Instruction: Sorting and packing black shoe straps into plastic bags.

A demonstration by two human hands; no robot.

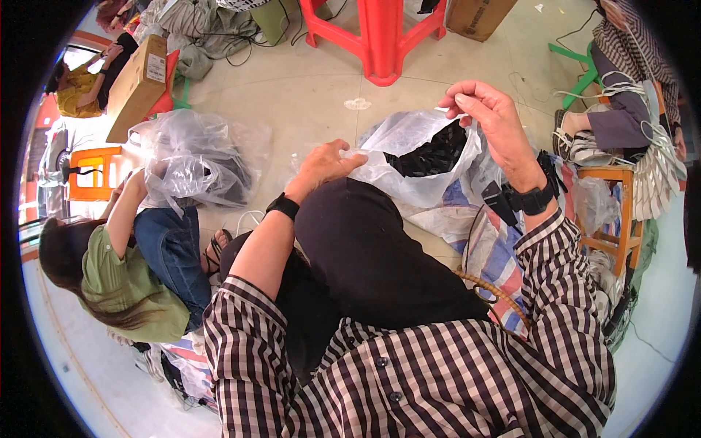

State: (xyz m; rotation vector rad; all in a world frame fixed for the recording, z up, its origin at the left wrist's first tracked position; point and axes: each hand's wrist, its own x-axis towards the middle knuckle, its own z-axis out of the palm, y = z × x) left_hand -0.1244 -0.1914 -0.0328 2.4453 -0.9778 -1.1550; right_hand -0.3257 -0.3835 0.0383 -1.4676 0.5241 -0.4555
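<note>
Through the head camera I am seeing a white plastic bag (412, 191) lying nearer than the red stool (381, 40), holding black pieces (434, 151). The left hand (325, 166) is pinching the bag's rim; the right hand (500, 128) is curling by the opposite edge, gripping or not I cannot tell.

The black pieces (431, 152) in the white bag (410, 191) are too small to identify, the red stool (381, 44) cropped above.

The head view looks down (fisheye-wide) on the nearby hands (326, 164).
</note>
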